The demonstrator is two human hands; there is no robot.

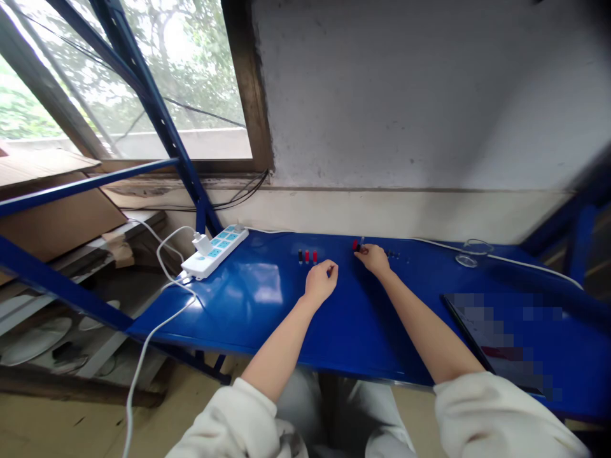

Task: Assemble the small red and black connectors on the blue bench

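Note:
My left hand (322,281) hovers over the blue table with its fingers curled in and the thumb near the fingertips. I see nothing between them. Just beyond it, a small black cylinder (300,257) and two small red cylinders (311,257) stand upright in a short row. My right hand (373,259) is farther right, its fingertips pinched together low over the tabletop. At those fingertips are a small red piece (354,244) and a clear, pale piece (362,241). What the pinch holds is mostly hidden. Several tiny dark parts (392,254) lie right of this hand.
A white power strip (217,251) with a plugged-in adapter lies at the table's left end, its cable hanging off the edge. A clear round item (466,261) and a white cable (520,261) are at the back right. A dark flat device (494,343), partly blurred, lies front right.

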